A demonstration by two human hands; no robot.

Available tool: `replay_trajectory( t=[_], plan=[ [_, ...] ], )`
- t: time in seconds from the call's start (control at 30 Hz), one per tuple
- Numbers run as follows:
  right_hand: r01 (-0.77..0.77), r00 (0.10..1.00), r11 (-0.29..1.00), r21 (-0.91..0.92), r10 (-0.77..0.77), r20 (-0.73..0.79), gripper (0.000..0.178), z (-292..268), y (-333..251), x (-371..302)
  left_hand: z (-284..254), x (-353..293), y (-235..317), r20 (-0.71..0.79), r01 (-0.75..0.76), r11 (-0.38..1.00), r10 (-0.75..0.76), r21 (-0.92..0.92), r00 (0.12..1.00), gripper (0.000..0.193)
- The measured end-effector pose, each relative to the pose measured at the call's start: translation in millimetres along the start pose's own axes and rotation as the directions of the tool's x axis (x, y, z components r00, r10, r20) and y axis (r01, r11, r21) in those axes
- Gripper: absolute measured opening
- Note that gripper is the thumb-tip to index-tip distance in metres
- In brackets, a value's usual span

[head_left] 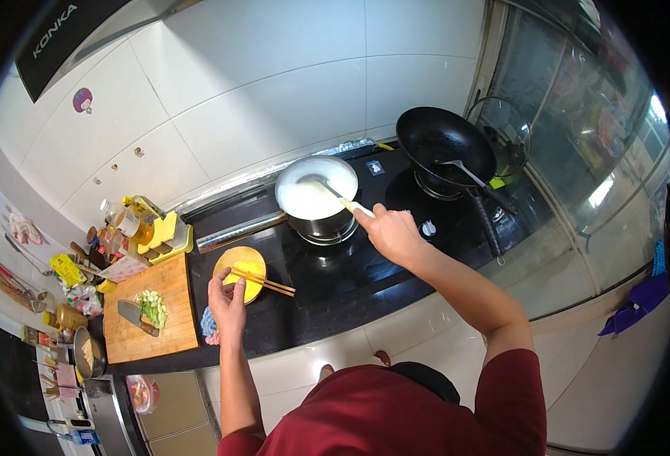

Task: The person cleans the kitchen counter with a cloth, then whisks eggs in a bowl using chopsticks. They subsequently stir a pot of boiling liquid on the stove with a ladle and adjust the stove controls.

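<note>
My right hand (393, 237) is wrapped round the pale handle of a ladle (356, 207), whose head dips into a saucepan (317, 226) of white, milky liquid. The dipped end is partly hidden by the liquid. On the left, my left hand (227, 302) pinches a pair of wooden chopsticks (273, 285) at the near edge of a yellow bowl (257, 256). Something bright yellow lies inside that bowl; the chopsticks cross above it. The saucepan sits on the left burner, its long metal handle (241, 231) pointing left behind the bowl.
A black wok (431, 125) with a spatula (464, 170) stands on the right burner, a glass lid (521, 125) behind it. A cutting board (126, 343) at left carries a knife (136, 317) and chopped greens (152, 307). Bottles and a yellow seasoning box (169, 235) stand behind it.
</note>
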State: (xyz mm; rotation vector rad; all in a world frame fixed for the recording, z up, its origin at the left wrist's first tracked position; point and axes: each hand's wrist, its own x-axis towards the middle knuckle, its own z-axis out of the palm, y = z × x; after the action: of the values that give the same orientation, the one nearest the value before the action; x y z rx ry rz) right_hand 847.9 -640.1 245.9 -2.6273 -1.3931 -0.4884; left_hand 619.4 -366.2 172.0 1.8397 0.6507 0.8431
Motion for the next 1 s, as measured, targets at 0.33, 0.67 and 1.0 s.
replay_trajectory(
  t=[0.33, 0.67, 1.0],
  plan=[
    [-0.332, 0.942, 0.784, 0.525, 0.244, 0.231, 0.038, -34, 39, -2, 1, -3, 0, 0.005, -0.017, 1.000, 0.017, -0.007, 1.000, 0.033],
    [-0.666, 0.746, 0.162, 0.728, 0.124, 0.654, 0.034, -43, 51, 19, 4, -6, 6, 0.022, -0.010, 0.999, 0.011, -0.037, 1.000, 0.034],
    [-0.596, 0.744, -0.425, 0.681, 0.025, 0.667, 0.034, -20, 52, 3, -5, -8, 0, 0.000, 0.007, 0.999, -0.007, -0.036, 1.000, 0.033]
  ],
)
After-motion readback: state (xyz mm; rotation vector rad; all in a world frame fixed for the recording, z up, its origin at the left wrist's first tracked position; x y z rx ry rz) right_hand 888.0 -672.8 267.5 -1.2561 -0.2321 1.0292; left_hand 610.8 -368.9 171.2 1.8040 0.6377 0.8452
